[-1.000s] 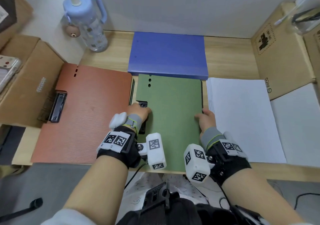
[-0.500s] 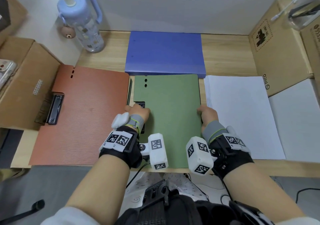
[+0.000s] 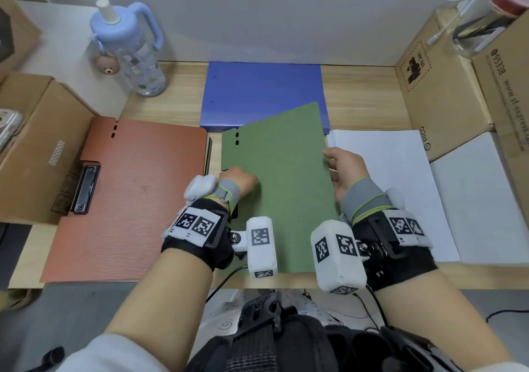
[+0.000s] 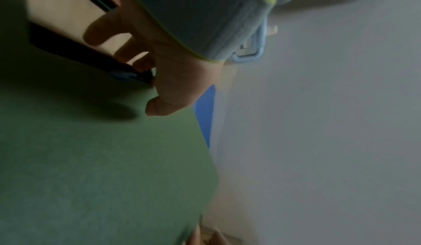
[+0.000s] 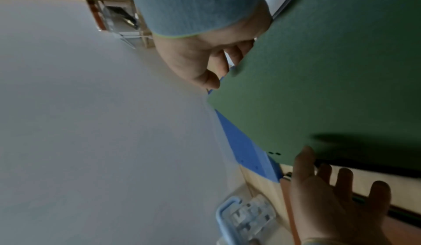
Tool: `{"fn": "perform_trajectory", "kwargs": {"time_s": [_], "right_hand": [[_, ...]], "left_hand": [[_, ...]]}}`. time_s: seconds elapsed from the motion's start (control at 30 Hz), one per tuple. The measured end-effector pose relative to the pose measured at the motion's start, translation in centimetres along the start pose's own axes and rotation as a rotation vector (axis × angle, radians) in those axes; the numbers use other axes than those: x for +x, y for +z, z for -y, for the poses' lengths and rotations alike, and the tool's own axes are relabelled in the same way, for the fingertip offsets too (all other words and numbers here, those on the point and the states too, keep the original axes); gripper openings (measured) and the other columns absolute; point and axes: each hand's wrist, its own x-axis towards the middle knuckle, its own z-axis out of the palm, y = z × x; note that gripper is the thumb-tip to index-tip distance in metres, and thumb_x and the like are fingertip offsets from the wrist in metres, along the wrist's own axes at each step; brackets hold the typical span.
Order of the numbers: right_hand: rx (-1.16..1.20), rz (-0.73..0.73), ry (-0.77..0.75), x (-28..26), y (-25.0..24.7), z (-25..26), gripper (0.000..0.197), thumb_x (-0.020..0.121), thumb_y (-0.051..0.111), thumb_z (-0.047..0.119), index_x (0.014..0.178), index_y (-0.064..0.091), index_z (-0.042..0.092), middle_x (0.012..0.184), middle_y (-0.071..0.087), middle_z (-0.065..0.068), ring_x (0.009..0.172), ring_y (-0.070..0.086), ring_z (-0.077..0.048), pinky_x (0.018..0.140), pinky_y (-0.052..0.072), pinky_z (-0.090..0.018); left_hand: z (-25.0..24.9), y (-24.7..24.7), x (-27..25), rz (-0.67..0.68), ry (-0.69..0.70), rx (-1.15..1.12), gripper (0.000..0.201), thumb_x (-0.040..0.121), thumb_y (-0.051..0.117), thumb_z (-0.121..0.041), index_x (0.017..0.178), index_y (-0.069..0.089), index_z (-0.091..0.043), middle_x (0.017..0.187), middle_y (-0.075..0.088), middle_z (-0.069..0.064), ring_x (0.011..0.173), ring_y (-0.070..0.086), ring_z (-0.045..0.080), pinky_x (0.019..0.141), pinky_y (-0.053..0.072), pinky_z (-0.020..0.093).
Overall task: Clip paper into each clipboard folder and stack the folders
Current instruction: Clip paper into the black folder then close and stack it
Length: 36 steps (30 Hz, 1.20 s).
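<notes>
On the desk (image 3: 357,99) before you, your green clipboard folder (image 3: 286,188) runs lengthwise away from you, cover tilted up along its right edge. Your right hand (image 3: 342,171) pinches that raised edge; your left hand (image 3: 240,181) rests at the spine edge, fingers spread, thumb on the cover.

Green folder (image 3: 280,188) is gripped at its right edge by right hand (image 3: 343,171); its far right corner is seen over blue folder (image 3: 263,91). Left hand (image 3: 239,182) is rested on its left edge. Orange folder (image 3: 128,197) is laid left, paper stack (image 3: 400,188) right.
</notes>
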Motion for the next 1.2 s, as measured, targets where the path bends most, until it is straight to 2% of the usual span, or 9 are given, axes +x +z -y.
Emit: {"fn": "perform_trajectory", "kwargs": {"time_s": [0.1,0.17,0.37,0.67,0.8,0.97,1.07,1.13,1.2], "right_hand": [[0.020,0.129,-0.002,-1.8,0.5,1.8,0.019,0.089,0.048,0.012,0.072,0.057,0.015,0.050,0.058,0.002,0.034,0.048,-0.009,0.038,0.038,-0.013],[0.004,0.223,-0.023,-2.7,1.0,2.9,0.021,0.092,0.047,0.017,0.075,0.060,0.019,0.046,0.061,0.010,0.040,0.055,-0.006,0.045,0.045,-0.017],[-0.002,0.372,-0.078,-4.1,3.4,4.5,0.019,0.096,0.043,0.018,0.086,0.059,0.018,0.075,0.064,0.001,0.052,0.066,-0.008,0.052,0.056,-0.024],[-0.030,0.430,-0.179,-5.3,6.6,5.1,0.028,0.093,0.038,0.002,0.082,0.060,0.014,0.076,0.062,-0.002,0.059,0.063,-0.015,0.060,0.057,-0.029],[-0.013,0.461,-0.217,-5.5,8.4,4.8,0.027,0.092,0.039,0.001,0.082,0.060,0.015,0.078,0.064,0.000,0.056,0.065,-0.010,0.058,0.057,-0.027],[-0.152,0.482,-0.200,-3.5,10.1,2.8,0.021,0.095,0.044,0.005,0.087,0.057,0.020,0.092,0.060,-0.002,0.070,0.058,-0.010,0.067,0.052,-0.027],[-0.398,0.380,-0.224,-1.0,11.3,-0.2,0.021,0.092,0.048,0.003,0.102,0.062,0.014,0.100,0.054,-0.004,0.077,0.051,-0.011,0.065,0.041,-0.021],[-0.609,0.343,-0.257,1.1,11.3,-2.3,0.034,0.089,0.054,0.005,0.122,0.059,0.011,0.119,0.054,-0.004,0.103,0.053,-0.016,0.082,0.042,-0.023],[-0.872,0.297,-0.283,3.0,10.9,-4.1,0.053,0.083,0.064,0.014,0.135,0.050,0.018,0.148,0.037,-0.008,0.134,0.037,-0.025,0.111,0.029,-0.029]], "left_hand": [[-2.4,-1.5,-1.4,-0.038,0.152,-0.141,0.063,0.093,0.052,-0.033,0.145,0.029,-0.008,0.150,0.032,0.013,0.137,0.036,0.029,0.109,0.032,0.033],[-4.3,-2.4,-2.9,-0.023,0.283,-0.274,0.070,0.093,0.053,-0.038,0.150,0.021,-0.014,0.156,0.025,0.007,0.142,0.030,0.024,0.115,0.029,0.036],[-7.0,-4.3,-5.0,-0.040,0.339,-0.394,0.073,0.092,0.050,-0.045,0.152,0.016,-0.020,0.155,0.027,0.002,0.140,0.033,0.025,0.109,0.037,0.045],[-5.2,-6.8,-5.1,-0.101,0.346,-0.401,0.068,0.091,0.050,-0.026,0.151,0.019,-0.021,0.149,0.037,0.007,0.131,0.044,0.027,0.104,0.043,0.047],[-3.8,-8.3,-5.1,-0.104,0.366,-0.468,0.062,0.091,0.049,-0.020,0.149,0.025,-0.022,0.140,0.044,0.005,0.116,0.052,0.024,0.090,0.053,0.047],[-1.0,-11.3,-4.3,-0.012,0.409,-0.541,0.055,0.094,0.052,-0.014,0.145,0.033,-0.019,0.135,0.049,0.011,0.100,0.055,0.020,0.063,0.056,0.034],[0.9,-13.4,-3.9,-0.025,0.413,-0.533,0.049,0.094,0.049,-0.005,0.141,0.040,-0.014,0.111,0.057,0.011,0.077,0.056,0.014,0.046,0.051,0.020],[1.8,-14.4,-3.7,-0.025,0.424,-0.499,0.040,0.094,0.044,0.002,0.131,0.047,-0.015,0.095,0.055,0.005,0.070,0.053,0.012,0.049,0.050,0.019],[3.0,-15.4,-3.4,-0.034,0.409,-0.464,0.042,0.093,0.038,0.008,0.118,0.049,-0.024,0.092,0.055,0.004,0.068,0.052,0.013,0.058,0.047,0.024]]}}
